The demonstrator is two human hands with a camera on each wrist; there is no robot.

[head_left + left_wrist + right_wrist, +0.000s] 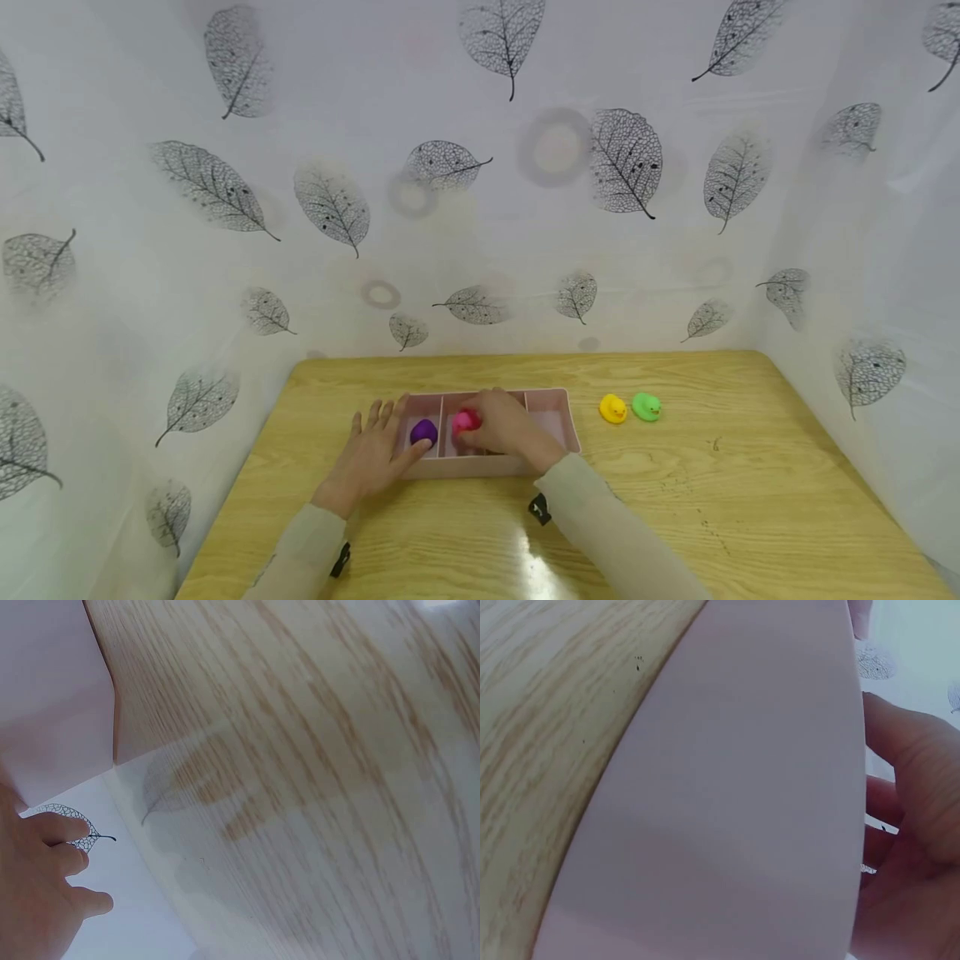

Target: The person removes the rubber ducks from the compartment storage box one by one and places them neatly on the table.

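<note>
At three o'clock from one tray (465,469), counting two ducks (612,409); inside toward nine, one purple toy (423,433); mid-tray, gripping one pink toy (462,422) in curled right hand (508,423); resting spread left hand (367,457) against nine-o'clock end.

On my feeds, I can read no text, labels, brands, numbers or signs in any of the three views.

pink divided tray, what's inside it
A purple toy in the leftmost compartment and a pink toy in the right hand. Whatever lies beneath that hand is covered.
</note>
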